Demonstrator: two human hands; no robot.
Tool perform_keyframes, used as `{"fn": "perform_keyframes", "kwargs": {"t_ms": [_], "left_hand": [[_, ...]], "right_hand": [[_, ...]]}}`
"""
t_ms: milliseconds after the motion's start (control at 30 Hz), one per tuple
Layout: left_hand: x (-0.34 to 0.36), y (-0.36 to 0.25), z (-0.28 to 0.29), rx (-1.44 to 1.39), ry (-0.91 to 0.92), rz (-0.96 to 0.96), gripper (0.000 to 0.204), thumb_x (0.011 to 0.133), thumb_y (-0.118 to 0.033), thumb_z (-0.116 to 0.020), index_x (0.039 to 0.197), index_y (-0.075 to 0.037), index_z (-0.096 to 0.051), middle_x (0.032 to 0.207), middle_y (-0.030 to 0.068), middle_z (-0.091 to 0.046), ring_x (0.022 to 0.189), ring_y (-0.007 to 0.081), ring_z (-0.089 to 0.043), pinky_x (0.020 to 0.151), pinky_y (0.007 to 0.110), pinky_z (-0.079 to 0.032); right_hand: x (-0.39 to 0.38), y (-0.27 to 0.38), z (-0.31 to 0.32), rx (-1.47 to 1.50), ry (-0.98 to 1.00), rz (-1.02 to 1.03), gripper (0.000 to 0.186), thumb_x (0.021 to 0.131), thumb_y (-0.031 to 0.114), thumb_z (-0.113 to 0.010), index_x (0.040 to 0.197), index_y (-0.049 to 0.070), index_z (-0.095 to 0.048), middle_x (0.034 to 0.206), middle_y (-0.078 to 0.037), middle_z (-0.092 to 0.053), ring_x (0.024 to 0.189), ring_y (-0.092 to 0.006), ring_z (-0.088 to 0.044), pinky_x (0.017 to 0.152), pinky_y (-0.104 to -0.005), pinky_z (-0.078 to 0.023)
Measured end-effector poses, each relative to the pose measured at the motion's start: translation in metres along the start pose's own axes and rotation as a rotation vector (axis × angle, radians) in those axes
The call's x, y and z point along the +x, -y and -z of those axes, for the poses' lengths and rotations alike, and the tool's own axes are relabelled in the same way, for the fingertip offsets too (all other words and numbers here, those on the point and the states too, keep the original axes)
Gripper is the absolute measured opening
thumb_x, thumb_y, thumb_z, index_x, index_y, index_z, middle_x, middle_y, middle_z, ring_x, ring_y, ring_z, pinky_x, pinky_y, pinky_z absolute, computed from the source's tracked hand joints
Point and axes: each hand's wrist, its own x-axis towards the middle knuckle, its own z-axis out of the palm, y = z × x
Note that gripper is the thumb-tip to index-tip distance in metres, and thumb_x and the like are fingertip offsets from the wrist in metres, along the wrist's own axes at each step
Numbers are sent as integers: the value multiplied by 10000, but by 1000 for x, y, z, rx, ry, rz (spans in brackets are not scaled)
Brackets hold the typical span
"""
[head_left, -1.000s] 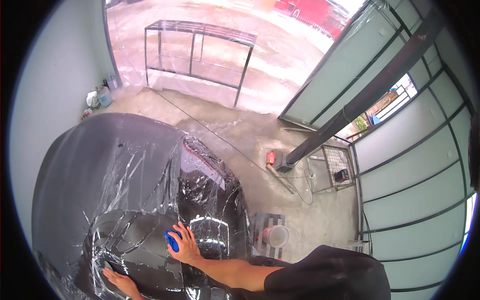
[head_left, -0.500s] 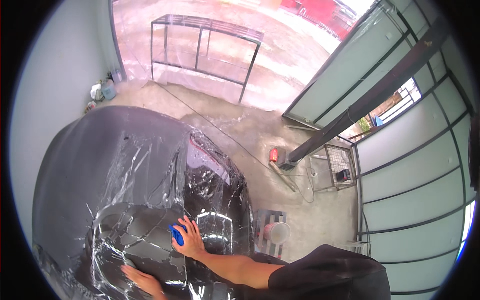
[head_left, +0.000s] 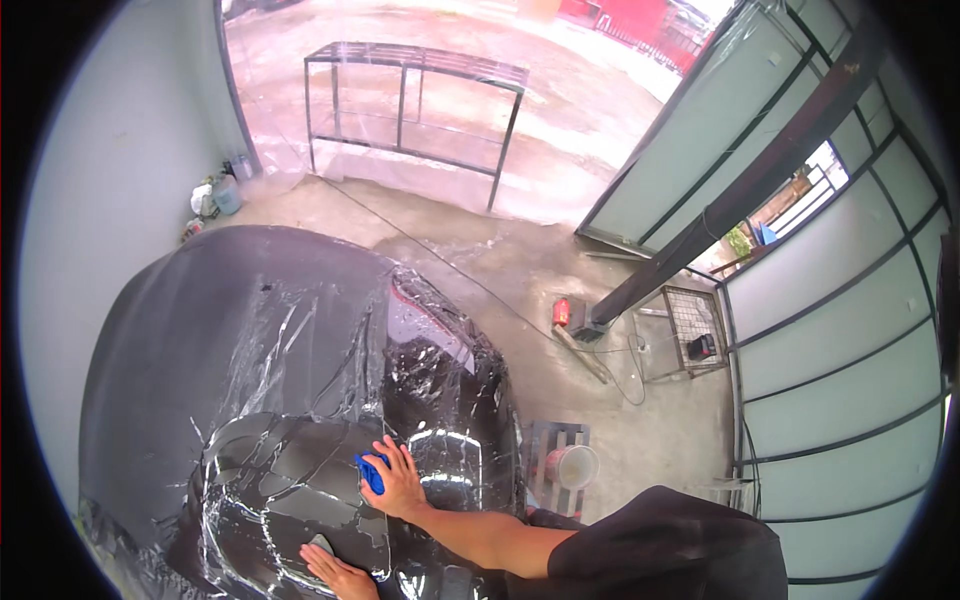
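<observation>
A dark car (head_left: 170, 370) fills the lower left, with wet, wrinkled clear film (head_left: 270, 460) over part of it and a pale lavender strip at its right corner. My right hand (head_left: 398, 482) grips a blue cloth (head_left: 371, 472) against the filmed surface. Lower and to the left, my left hand (head_left: 337, 568) presses a flat grey squeegee (head_left: 321, 543) onto the film, its fingers extended along the tool. A black sleeve covers my upper right arm.
A bucket (head_left: 572, 467) sits on a slatted pallet (head_left: 547, 437) right of the car. Beyond stand a black post (head_left: 690, 240), a red object (head_left: 561, 312), a wire-mesh frame (head_left: 690, 320) and trailing cords. Containers (head_left: 225, 195) line the left wall; a metal rack (head_left: 400, 110) stands behind clear sheeting.
My left hand with the squeegee has slid rightward along the film, closer to my right hand. My right hand and the cloth show only a small rightward shift, along with the whole view.
</observation>
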Motion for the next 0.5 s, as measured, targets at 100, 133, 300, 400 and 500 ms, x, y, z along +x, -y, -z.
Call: {"fn": "perform_keyframes", "kwargs": {"t_ms": [100,133,300,400,500], "left_hand": [[52,42,11,46,-101,-85,525,1073,-136,-251,1555,65,-306,1607,258,-332,1514,411,-281,1256,504,-196],[88,54,14,80,-172,-73,496,1084,-113,-270,1545,60,-330,1603,246,-348,1509,389,-299,1250,504,-219],[103,82,1,129,-231,67,469,1079,-79,-301,1515,80,-367,1589,250,-368,1498,392,-317,1244,490,-252],[4,14,-2,52,-136,-29,489,1078,-87,-295,1547,43,-335,1600,222,-365,1507,383,-309,1246,495,-246],[23,56,-2,-29,-192,-150,501,1076,-114,-285,1551,40,-332,1600,230,-361,1502,406,-307,1244,511,-240]], "right_hand": [[5,-2,3,-3,2,6,552,827,321,-744,1325,143,-583,1484,-126,-469,1504,-313,-308,1239,-518,-215],[8,-6,8,-3,1,-6,549,841,335,-731,1332,141,-582,1498,-127,-457,1514,-304,-287,1243,-514,-206],[4,3,-1,21,28,6,554,843,338,-729,1339,144,-576,1495,-138,-455,1518,-312,-279,1245,-514,-203],[2,-4,-1,10,-1,2,550,841,330,-731,1337,146,-578,1485,-139,-467,1517,-315,-281,1241,-518,-209],[2,4,0,17,-4,37,533,845,339,-726,1320,141,-589,1463,-133,-485,1497,-320,-312,1227,-517,-241]]}}
